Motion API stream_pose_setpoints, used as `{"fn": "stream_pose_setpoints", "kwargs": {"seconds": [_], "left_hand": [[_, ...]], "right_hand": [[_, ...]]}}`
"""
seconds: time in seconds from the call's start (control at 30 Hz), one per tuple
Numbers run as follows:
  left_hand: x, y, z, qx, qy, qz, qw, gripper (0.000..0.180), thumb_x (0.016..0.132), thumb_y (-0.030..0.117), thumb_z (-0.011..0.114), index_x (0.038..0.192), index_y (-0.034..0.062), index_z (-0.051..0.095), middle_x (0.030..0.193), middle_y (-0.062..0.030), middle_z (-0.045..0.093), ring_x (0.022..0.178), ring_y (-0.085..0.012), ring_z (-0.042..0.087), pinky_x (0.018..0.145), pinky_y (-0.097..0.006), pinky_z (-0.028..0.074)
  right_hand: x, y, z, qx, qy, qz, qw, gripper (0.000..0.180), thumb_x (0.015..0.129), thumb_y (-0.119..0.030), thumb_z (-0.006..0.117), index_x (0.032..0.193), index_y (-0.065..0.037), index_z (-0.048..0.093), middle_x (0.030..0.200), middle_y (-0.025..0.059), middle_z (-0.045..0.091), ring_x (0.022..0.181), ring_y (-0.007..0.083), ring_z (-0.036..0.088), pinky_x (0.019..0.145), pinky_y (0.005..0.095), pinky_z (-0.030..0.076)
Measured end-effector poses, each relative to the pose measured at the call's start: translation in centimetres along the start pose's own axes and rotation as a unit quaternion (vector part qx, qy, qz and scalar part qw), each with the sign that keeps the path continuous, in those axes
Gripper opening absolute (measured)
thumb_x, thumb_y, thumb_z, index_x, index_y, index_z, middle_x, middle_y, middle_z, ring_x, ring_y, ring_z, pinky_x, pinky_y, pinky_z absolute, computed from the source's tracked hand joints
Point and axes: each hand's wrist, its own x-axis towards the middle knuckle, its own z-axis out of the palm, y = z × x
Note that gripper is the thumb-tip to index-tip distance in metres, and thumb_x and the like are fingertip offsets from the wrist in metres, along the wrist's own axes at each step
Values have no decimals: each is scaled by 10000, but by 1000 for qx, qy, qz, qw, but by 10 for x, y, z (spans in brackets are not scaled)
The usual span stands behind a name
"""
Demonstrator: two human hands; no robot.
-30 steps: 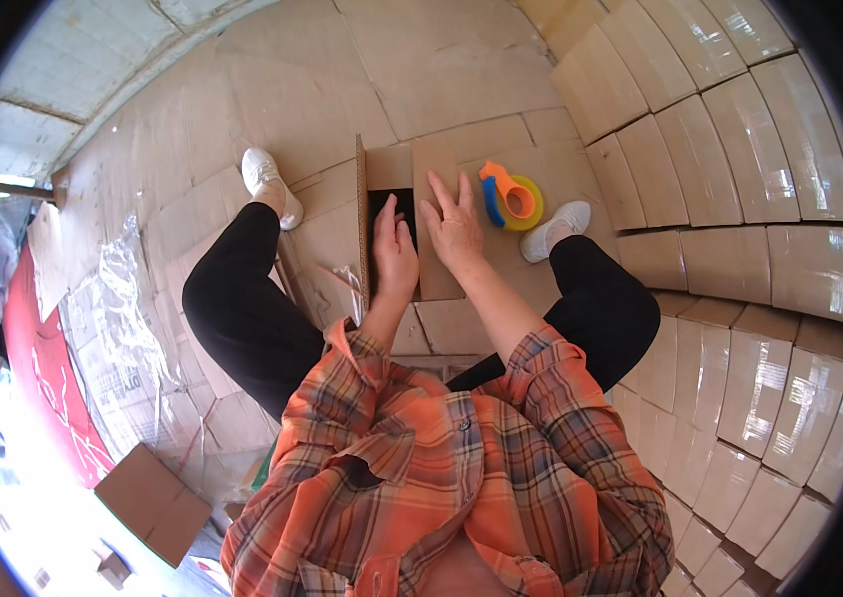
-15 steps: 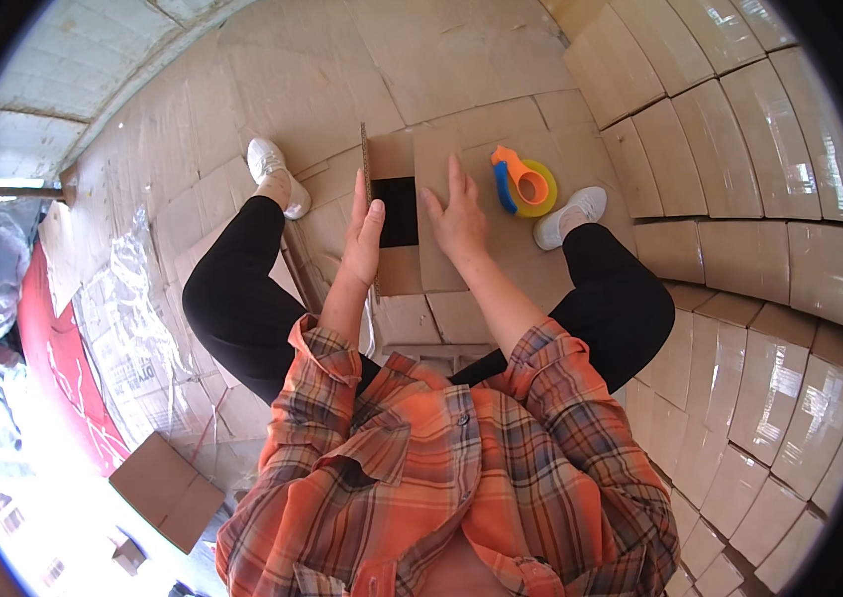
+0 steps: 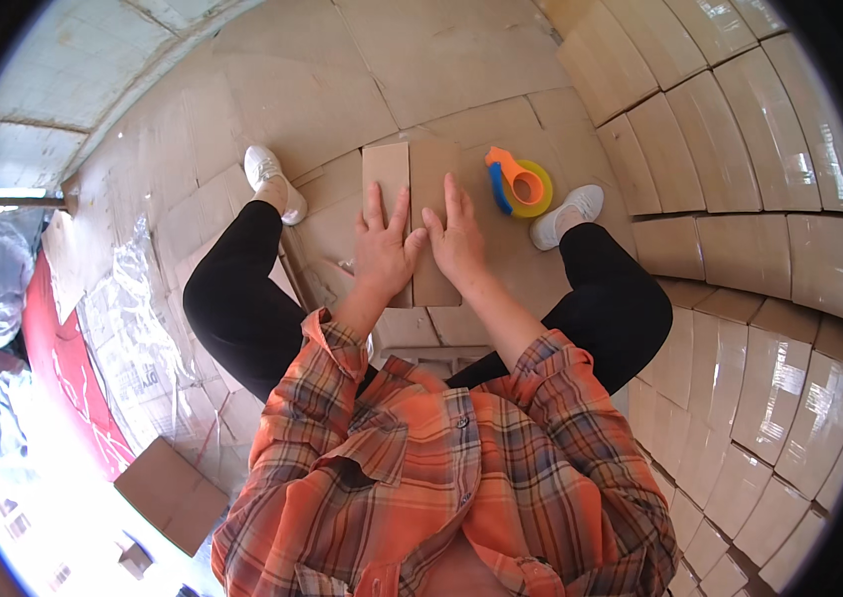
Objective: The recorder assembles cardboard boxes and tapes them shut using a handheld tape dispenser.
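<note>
In the middle of the frame, a little above centre, both hands lie flat and palm-down on the closed top flaps of a cardboard box [image 3: 412,189]. The left hand [image 3: 384,249] rests on the left flap with fingers spread and pointing toward the top of the frame; the right hand [image 3: 456,244] rests on the right flap just beside it, thumbs nearly meeting over the seam between the flaps. Neither hand grips anything: both are open and pressed on the cardboard.

The box sits on a floor [image 3: 421,60] covered in flattened cardboard sheets, between the person's spread legs in black trousers. A white shoe [image 3: 272,179] shows to the upper left of the box, another white shoe [image 3: 566,214] to its right. Just right of the box, near the right shoe, lies an orange and yellow tape dispenser [image 3: 521,184] with a blue edge, apart from the hands.

Stacked cardboard boxes [image 3: 740,199] line the right side of the frame. At the left lie clear plastic wrap [image 3: 133,328] and a red sheet [image 3: 68,368]; a small closed carton [image 3: 173,493] sits at the lower left.
</note>
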Motion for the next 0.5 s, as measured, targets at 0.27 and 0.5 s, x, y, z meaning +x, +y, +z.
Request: {"fn": "stream_pose_setpoints", "kwargs": {"seconds": [0.27, 0.5], "left_hand": [[2, 5, 8, 23, 19, -8, 1000, 522, 925, 366, 516, 1413, 191, 453, 1520, -243, 226, 1263, -470, 375, 1058, -501, 330], [0, 15, 5, 92, -16, -43, 995, 518, 922, 340, 526, 1416, 207, 448, 1541, -140, 246, 1329, -457, 309, 1062, -508, 325]], "right_hand": [[-7, 4, -1, -8, -7, 8, 1000, 699, 915, -401, 539, 1502, -228, 202, 1480, 230, 301, 1166, 425, 522, 872, 481, 499], [-14, -1, -2, -30, -13, 37, 999, 698, 903, -383, 555, 1494, -226, 219, 1468, 233, 317, 1151, 418, 534, 836, 482, 515]]}}
